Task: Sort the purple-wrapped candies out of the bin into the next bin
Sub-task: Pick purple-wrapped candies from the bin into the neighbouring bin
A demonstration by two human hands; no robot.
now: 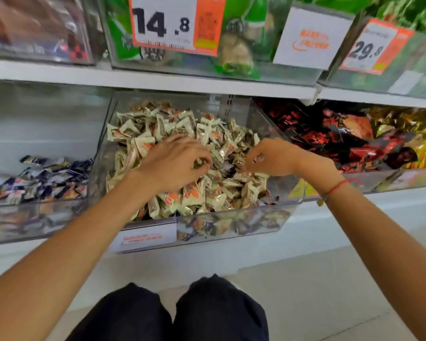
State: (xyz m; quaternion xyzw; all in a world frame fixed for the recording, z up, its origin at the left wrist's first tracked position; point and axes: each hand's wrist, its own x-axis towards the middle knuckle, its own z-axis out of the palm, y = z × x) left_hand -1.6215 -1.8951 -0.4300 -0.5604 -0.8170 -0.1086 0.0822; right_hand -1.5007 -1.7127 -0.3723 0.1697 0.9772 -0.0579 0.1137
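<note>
Both hands dig in the middle bin (231,225) of cream candies (158,124): left hand (175,161) and right hand (271,157) each pinch a wrapper.

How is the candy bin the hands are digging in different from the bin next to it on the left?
The middle bin is heaped high with cream-and-orange wrapped candies; the left bin holds a low layer of dark purple-wrapped candies.

Both hands, left hand and right hand, reach into the middle bin; none touches the left bin.

The middle bin shows a white label on its front; none shows on the left bin.

Both are clear plastic bins on one shelf.
</note>
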